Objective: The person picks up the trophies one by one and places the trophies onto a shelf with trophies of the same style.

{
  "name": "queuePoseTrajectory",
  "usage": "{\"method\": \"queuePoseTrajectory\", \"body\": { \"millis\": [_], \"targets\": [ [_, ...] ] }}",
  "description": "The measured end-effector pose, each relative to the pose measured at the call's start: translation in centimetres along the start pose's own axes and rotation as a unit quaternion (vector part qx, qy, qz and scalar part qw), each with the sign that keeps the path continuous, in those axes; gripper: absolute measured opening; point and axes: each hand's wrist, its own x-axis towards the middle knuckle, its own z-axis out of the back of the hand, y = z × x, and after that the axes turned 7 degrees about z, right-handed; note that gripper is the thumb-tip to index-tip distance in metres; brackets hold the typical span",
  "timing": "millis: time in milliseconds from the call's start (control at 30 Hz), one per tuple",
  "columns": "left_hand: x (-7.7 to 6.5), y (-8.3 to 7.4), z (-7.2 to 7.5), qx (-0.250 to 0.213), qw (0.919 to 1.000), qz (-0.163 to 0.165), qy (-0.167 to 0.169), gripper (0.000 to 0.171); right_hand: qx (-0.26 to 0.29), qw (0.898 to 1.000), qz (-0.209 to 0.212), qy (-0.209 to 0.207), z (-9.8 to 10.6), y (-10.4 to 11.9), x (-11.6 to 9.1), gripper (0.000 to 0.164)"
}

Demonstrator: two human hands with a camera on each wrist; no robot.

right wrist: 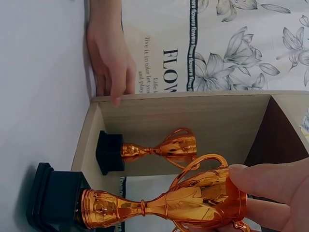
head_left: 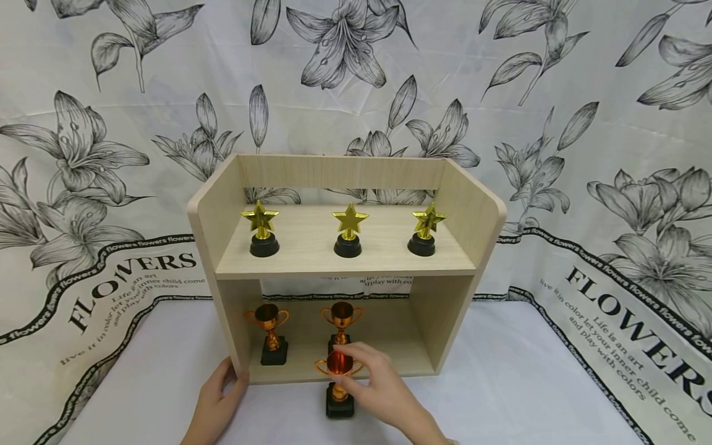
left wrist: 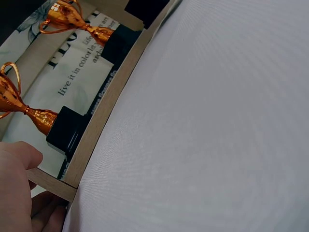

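Note:
My right hand (head_left: 384,386) pinches the rim of a copper-gold trophy cup (right wrist: 203,200) with two handles and a black base. The cup is upright, just in front of the lower front edge of a small wooden shelf (head_left: 345,272). My left hand (head_left: 219,395) holds the bottom front corner of the shelf's left side panel, thumb on the inside and fingers outside. On the lower board, a matching trophy cup (head_left: 274,337) stands near the left panel. Another trophy cup (head_left: 342,315) stands mid-shelf behind the held one, its lower part partly hidden.
Along the upper board stand three gold star trophies, a left one (head_left: 260,228), a middle one (head_left: 349,228) and a right one (head_left: 426,228). The shelf rests on a white tabletop (head_left: 528,383). A flower-printed cloth (head_left: 356,123) hangs behind it.

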Motion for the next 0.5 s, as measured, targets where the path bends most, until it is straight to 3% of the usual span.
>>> {"method": "queuePoseTrajectory", "body": {
  "millis": [500],
  "targets": [
    [-0.18,-0.26,0.03,-0.010,0.9998,-0.014,-0.007,0.048,-0.009,1.000,0.012,-0.021,0.94,-0.44,-0.59,0.039]
  ]
}}
